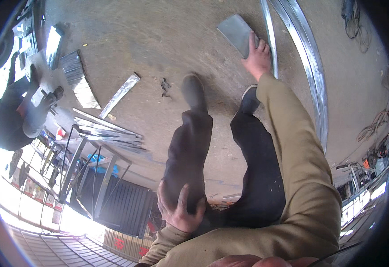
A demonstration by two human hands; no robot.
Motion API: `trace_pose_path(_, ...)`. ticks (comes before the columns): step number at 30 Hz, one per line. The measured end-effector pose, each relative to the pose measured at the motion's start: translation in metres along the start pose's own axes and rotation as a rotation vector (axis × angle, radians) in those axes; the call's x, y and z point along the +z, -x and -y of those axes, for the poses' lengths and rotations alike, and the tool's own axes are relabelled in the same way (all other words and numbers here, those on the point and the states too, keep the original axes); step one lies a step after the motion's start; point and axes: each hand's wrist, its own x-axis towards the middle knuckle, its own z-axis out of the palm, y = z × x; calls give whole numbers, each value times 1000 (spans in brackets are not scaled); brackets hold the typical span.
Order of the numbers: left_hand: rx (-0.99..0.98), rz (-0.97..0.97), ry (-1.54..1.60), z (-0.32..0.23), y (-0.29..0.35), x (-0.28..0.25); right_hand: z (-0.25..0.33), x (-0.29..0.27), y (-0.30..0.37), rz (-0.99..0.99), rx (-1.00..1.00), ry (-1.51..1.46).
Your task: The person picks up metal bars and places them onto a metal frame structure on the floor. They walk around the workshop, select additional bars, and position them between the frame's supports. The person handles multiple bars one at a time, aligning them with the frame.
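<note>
My right hand (257, 57) reaches far down to the floor and grips the right end of a flat grey rectangular piece (237, 33), possibly a metal plate. Its fingers lie along the piece's edge, and the thumb side is partly hidden. A long thin metal strip (270, 33) runs just right of that hand. On my left leg (188, 151), near the knee, rests my left hand (181, 210), fingers spread and holding nothing. My two shoes stand on the concrete floor, below and left of the grey piece.
Long shiny metal profiles (308, 58) curve along the right. To the left lie a short metal bar (119, 95), a stack of dark strips (79, 78) and several loose bars (110, 132). Another person (14, 111) crouches at far left. A metal frame (87, 173) stands lower left.
</note>
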Motion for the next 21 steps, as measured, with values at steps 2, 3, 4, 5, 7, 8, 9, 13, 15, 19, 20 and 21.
trace_pose_path(2, 5, 8, 1, -3, 0, -6, -1, -22, 2, 106, 12, -88)
trace_pose_path(3, 5, 10, 1, -4, 1, -7, -2, -36, 7, 188, -14, -412)
trace_pose_path(4, -6, 34, -7, -6, 2, -7, -5, -52, 15, 277, -33, -739)
trace_pose_path(5, -5, 34, -4, -8, 5, -7, -6, -69, 27, 369, -20, -1057)
trace_pose_path(7, -18, 70, -19, -11, 10, -8, -9, -103, 61, 529, 28, -1471)
trace_pose_path(8, -19, 56, -21, -13, 12, -7, -14, -121, 80, 649, 179, -1602)
trace_pose_path(9, -29, 69, -16, -14, 15, -8, -19, -139, 97, 794, 242, -1773)
trace_pose_path(13, -63, 134, -18, -15, 25, -10, -13, -189, 152, 559, 440, -2176)
trace_pose_path(15, -77, 144, -28, -16, 29, -9, -9, -210, 174, 546, 319, -2278)
trace_pose_path(19, -95, 167, -89, -16, 34, -6, 0, -239, 197, 659, 273, -2402)
trace_pose_path(20, -111, 184, -98, -14, 33, -5, 3, -244, 200, 654, 257, -2407)
trace_pose_path(21, -114, 190, -96, -13, 33, -5, 6, -248, 204, 649, 246, -2412)
